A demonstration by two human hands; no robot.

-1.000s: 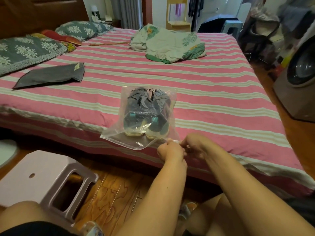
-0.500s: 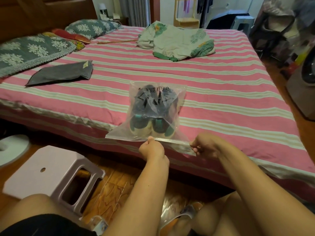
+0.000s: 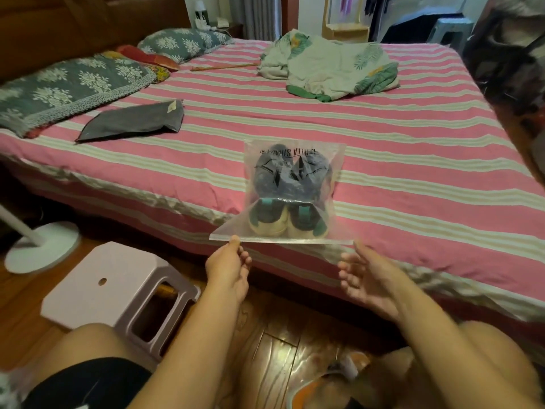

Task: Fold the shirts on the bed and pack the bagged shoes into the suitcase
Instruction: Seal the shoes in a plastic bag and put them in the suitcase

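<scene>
Left hand (image 3: 228,268) pinches the shoe bag (image 3: 290,193) seal corner at the bed (image 3: 413,160) near edge, right hand (image 3: 364,274) open beside it; one-sided lift could tip the bag floorward.

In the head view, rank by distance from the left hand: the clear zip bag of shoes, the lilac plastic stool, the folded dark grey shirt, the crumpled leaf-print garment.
From the left hand:
1. Clear zip bag of shoes, pinched at its near edge.
2. Lilac plastic stool, on the floor, left.
3. Folded dark grey shirt, on the bed, left.
4. Crumpled leaf-print garment, far side.

Single head-worn wide-angle view, looking forward and down from close above the left hand (image 3: 228,268) and right hand (image 3: 367,276), facing the pink-and-cream striped bed (image 3: 398,149) just beyond them.
</scene>
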